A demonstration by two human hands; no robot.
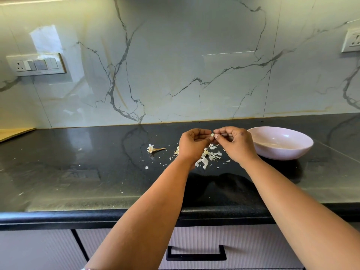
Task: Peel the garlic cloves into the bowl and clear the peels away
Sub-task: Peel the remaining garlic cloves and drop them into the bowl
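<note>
**Peeling under way, cleanup still to come**

The dark tabletop [78, 172] runs the width of the view, with the pale bowl [280, 143] standing toward its right side, near the back edge. What lies inside the bowl cannot be made out clearly from here. Both hands are raised just above the tabletop, left of the bowl, and meet at a single garlic clove [212, 135]. The left hand [191, 145] pinches the clove's left end with curled fingers, and the right hand [236, 143] pinches the other end, fingers curled round it. The clove's long axis seems to lie roughly level, left to right, along the back edge, though only a small pale part shows between the fingertips.

Below the hands a scatter of peels [208, 156] lies on the tabletop, and further left sits a bare garlic stem [154, 149]. So several cloves appear done; this one is mid-peel, and clearing the peels has not begun.
</note>
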